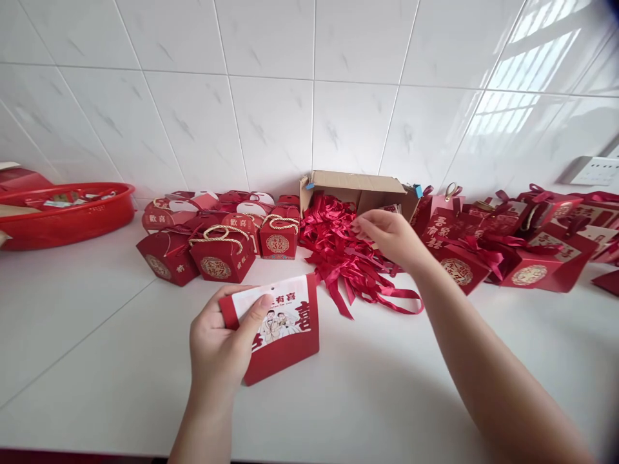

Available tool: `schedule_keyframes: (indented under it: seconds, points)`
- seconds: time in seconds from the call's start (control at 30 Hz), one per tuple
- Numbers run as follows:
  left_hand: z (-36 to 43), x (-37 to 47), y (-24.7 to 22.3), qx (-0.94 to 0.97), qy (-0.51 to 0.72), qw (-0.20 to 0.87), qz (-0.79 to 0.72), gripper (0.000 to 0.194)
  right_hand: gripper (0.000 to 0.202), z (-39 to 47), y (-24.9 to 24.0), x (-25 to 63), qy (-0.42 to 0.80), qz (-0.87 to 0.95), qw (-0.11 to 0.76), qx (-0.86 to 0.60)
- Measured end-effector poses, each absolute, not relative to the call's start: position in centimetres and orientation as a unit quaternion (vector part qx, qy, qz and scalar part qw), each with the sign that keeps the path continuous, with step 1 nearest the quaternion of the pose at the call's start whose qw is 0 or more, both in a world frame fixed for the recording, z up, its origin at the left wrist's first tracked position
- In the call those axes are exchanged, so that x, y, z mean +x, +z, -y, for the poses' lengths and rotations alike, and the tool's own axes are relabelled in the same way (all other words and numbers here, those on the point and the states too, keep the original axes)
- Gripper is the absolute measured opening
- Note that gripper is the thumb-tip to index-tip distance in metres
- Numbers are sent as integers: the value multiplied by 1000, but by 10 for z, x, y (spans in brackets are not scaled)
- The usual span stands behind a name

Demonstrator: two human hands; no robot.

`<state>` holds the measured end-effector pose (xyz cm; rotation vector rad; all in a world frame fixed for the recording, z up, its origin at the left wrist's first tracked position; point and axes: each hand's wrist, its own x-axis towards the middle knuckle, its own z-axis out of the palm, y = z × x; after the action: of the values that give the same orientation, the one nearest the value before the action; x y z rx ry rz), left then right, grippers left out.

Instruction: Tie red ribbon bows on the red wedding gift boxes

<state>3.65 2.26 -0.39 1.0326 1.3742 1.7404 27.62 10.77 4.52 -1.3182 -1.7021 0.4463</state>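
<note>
My left hand [222, 341] is closed around a red gift box [285, 357], the thumb on its front. A white card [285, 322] with a printed bridal couple and Chinese characters covers the upper front of this tilted box, with a small hole near the top. My right hand [382, 233] reaches over a heap of shiny red ribbons [345, 264], its thumb and fingers drawn together at the ribbons. What lies between those fingertips is too small to make out. The ribbons spill from an open cardboard box [358, 180] onto the white table [387, 386].
Left of the ribbons stand several red gift boxes [222, 261] with rope handles. More red boxes with ribbon bows [529, 270] crowd the right side. A red plastic basin [72, 222] sits far left. Behind everything rises a white tiled wall [271, 122].
</note>
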Motion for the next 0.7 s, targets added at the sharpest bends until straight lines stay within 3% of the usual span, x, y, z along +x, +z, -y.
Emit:
schedule_keyframes:
  seconds: [0.1,0.2,0.47,0.7]
  points:
    - [-22,37,-3,398,666,340,-531,38,22,-129,34,320,110,686,226,-683]
    - [-23,37,-2,398,664,350,-528,38,21,-145,12,343,146,682,112,-708]
    - [-23,35,-2,406,655,350,-533,38,21,-167,-25,352,165,662,-12,-731]
    - [-21,37,0,407,655,346,-534,37,31,-174,-35,362,133,640,-8,-757]
